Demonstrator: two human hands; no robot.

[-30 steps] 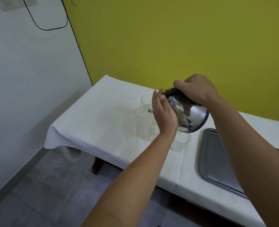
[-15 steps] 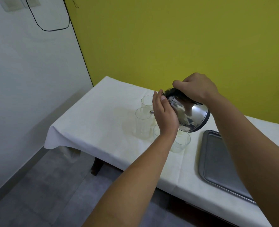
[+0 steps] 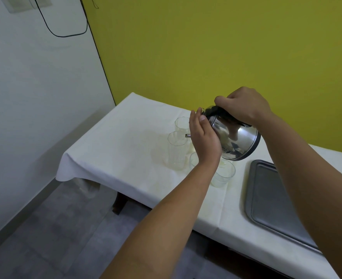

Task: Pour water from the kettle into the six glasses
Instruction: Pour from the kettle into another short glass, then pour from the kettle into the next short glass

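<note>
Right hand (image 3: 244,106) grips tilted kettle (image 3: 233,135) handle; left hand (image 3: 203,137) flat against body; spout over glass (image 3: 177,150)

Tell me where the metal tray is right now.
In the head view the metal tray lies flat on the white tablecloth at lower right, beside the nearest glass.

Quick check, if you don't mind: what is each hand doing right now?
Left hand: open, flat against the side of the steel kettle, gripping nothing.
Right hand: closed on the kettle's black handle, tilting it over the glasses.
</note>
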